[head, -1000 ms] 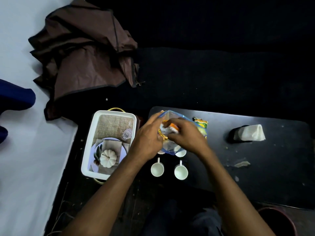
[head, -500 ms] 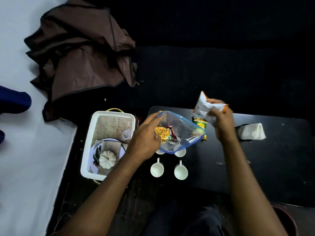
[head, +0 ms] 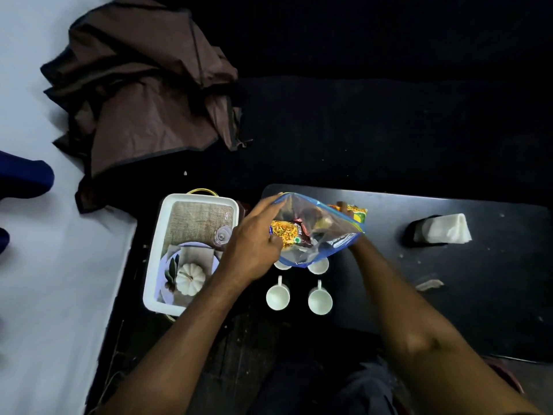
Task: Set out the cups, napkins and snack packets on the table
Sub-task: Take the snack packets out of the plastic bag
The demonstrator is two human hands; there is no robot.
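Observation:
My left hand (head: 254, 250) grips the left side of a clear plastic bag (head: 332, 235) with a blue edge, held open over the black table (head: 463, 310). A yellow snack packet (head: 284, 232) and darker ones show through the plastic. My right hand (head: 318, 220) is inside the bag, blurred by the plastic, and its grip is hidden. A yellow-green packet (head: 360, 214) lies on the table behind the bag. Two white cups (head: 277, 296) (head: 320, 301) stand in front, and two more (head: 318, 265) peek from under the bag. White napkins (head: 443, 232) sit in a black holder.
A white tray (head: 152, 265) left of the table holds a plate, a small white pumpkin (head: 190, 278) and a glass. Brown cloth (head: 143, 94) lies heaped at the back left on a white surface. A crumpled scrap (head: 429, 284) lies on the table's right part.
My right hand lifted an orange-and-white packet out toward the back of the table, then came back into the bag. The left hand has kept hold of the bag.

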